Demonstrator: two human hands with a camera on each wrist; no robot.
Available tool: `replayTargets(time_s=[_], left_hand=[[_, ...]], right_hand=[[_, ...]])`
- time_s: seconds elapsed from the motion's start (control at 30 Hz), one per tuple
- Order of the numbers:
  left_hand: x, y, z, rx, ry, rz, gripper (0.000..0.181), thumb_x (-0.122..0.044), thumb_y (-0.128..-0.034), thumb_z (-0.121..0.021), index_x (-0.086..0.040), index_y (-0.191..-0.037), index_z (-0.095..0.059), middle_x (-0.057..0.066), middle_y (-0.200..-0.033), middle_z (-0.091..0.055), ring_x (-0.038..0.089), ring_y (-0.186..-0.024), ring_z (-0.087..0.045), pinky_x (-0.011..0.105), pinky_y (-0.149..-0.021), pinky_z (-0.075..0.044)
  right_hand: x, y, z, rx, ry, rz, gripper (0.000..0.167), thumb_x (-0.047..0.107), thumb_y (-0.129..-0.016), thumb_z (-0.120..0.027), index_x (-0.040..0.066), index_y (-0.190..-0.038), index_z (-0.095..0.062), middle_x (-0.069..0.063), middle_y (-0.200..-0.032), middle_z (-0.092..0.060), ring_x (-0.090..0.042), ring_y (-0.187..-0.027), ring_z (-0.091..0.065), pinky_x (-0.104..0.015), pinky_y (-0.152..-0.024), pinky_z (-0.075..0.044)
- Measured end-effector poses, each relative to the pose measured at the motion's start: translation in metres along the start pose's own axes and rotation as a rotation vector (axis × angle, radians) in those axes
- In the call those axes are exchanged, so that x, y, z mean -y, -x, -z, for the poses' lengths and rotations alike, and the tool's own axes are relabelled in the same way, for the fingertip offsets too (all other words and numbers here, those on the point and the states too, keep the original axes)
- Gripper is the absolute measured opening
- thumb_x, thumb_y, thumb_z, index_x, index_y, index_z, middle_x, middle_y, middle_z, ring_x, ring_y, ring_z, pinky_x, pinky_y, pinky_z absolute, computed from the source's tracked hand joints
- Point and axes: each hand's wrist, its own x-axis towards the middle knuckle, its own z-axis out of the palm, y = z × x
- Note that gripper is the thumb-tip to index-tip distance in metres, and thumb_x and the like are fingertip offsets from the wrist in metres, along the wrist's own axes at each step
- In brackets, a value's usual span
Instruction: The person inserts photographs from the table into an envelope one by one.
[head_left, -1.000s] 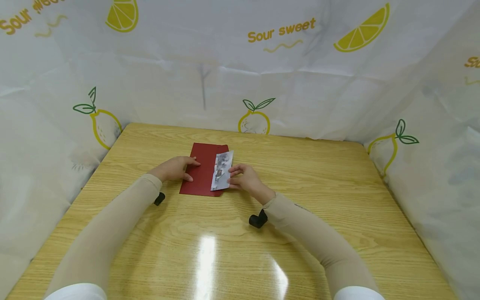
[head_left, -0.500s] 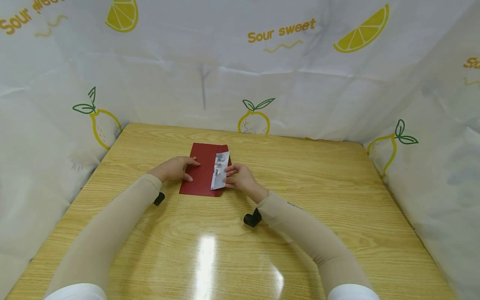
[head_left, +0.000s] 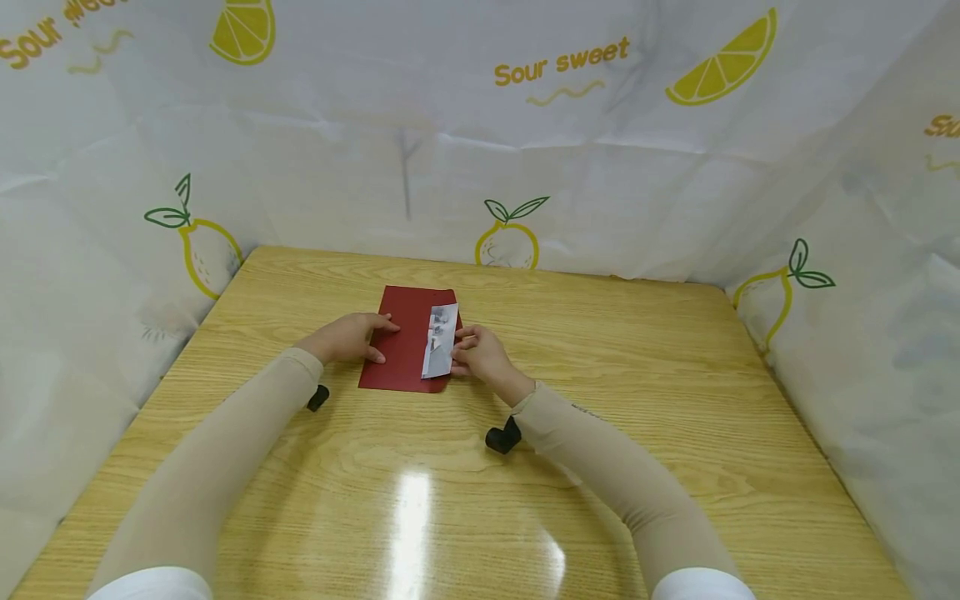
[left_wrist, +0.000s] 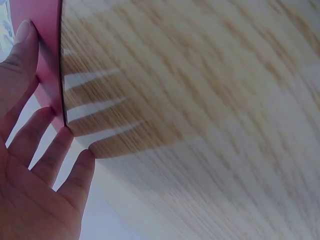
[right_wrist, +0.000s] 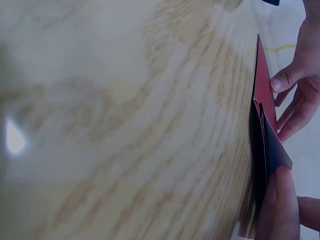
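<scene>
A red envelope (head_left: 401, 342) lies flat on the wooden table, its opening toward the right. Partly out of that opening is a whitish printed card (head_left: 441, 342), tilted up from the table at its right edge. My left hand (head_left: 347, 337) rests on the envelope's left side; the left wrist view shows the thumb (left_wrist: 26, 42) on top and fairly straight fingers at the edge. With my right hand (head_left: 486, 358) I pinch the card's right edge between thumb and fingers. In the right wrist view the card's shaded underside (right_wrist: 277, 150) rises from the envelope.
The wooden table (head_left: 637, 375) has a glossy surface with bright reflections near the front. A white sheet (head_left: 337, 192) with lemon prints hangs behind and at both sides. A black camera mount (head_left: 504, 437) sits under the right wrist, another (head_left: 318, 397) under the left.
My right hand has moved a little left with the card, and less of the card shows outside the envelope. The left hand and the envelope have stayed in place.
</scene>
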Motion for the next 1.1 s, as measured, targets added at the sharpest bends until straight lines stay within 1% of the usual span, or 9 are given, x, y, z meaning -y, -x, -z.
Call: replayTargets(time_s=[0.13,0.27,0.47,0.77,0.93,1.1], left_hand=[[-0.0023,0.0014,0.0009,0.000,0.001,0.002,0.060,-0.013,-0.0844,-0.075,-0.006,-0.139,-0.053,0.018,-0.155,-0.033,0.038,-0.143,-0.029,0.049,-0.115,-0.031],[-0.0044,0.0029,0.0017,-0.003,-0.003,0.004,0.059,-0.013,-0.0843,-0.075,-0.006,-0.139,-0.053,0.018,-0.155,-0.033,0.038,-0.143,-0.030,0.049,-0.115,-0.031],[-0.0053,0.0027,0.0014,-0.006,-0.009,0.003,0.059,-0.013,-0.0845,-0.075,-0.006,-0.139,-0.053,0.018,-0.154,-0.033,0.038,-0.143,-0.030,0.049,-0.115,-0.031],[-0.0035,0.0017,0.0001,-0.009,-0.021,-0.004,0.059,-0.013,-0.0850,-0.074,-0.005,-0.139,-0.053,0.020,-0.154,-0.034,0.039,-0.142,-0.031,0.049,-0.115,-0.032],[-0.0033,0.0011,-0.0001,-0.009,-0.023,-0.003,0.059,-0.013,-0.0849,-0.074,-0.005,-0.139,-0.053,0.020,-0.154,-0.033,0.039,-0.142,-0.031,0.049,-0.115,-0.032],[-0.0027,0.0001,-0.0001,-0.007,-0.010,0.007,0.059,-0.013,-0.0845,-0.075,-0.006,-0.139,-0.053,0.019,-0.154,-0.033,0.038,-0.142,-0.031,0.049,-0.115,-0.031]], right_hand=[[-0.0012,-0.0016,-0.0005,-0.004,0.010,0.003,0.037,-0.005,-0.093,-0.058,0.000,-0.129,-0.052,-0.008,-0.092,-0.055,-0.015,-0.071,-0.058,-0.027,-0.064,-0.059],[-0.0005,-0.0018,-0.0013,-0.007,0.033,0.003,0.036,-0.004,-0.093,-0.058,0.001,-0.128,-0.053,-0.008,-0.092,-0.057,-0.014,-0.073,-0.059,-0.028,-0.066,-0.060],[0.0006,-0.0013,-0.0026,-0.004,0.064,0.020,0.038,-0.008,-0.090,-0.060,-0.001,-0.128,-0.054,-0.010,-0.091,-0.061,-0.015,-0.075,-0.062,-0.030,-0.068,-0.061],[0.0058,-0.0024,-0.0053,0.012,0.131,0.018,0.040,-0.008,-0.088,-0.063,-0.002,-0.126,-0.056,-0.011,-0.091,-0.062,-0.013,-0.071,-0.063,-0.029,-0.066,-0.061],[0.0076,-0.0023,-0.0070,0.016,0.140,0.018,0.040,-0.010,-0.087,-0.064,-0.004,-0.126,-0.056,-0.012,-0.091,-0.063,-0.013,-0.068,-0.063,-0.028,-0.066,-0.060],[0.0085,-0.0019,-0.0083,0.014,0.143,0.010,0.040,-0.010,-0.088,-0.063,-0.003,-0.126,-0.056,-0.014,-0.095,-0.064,-0.017,-0.075,-0.066,-0.030,-0.071,-0.061]])
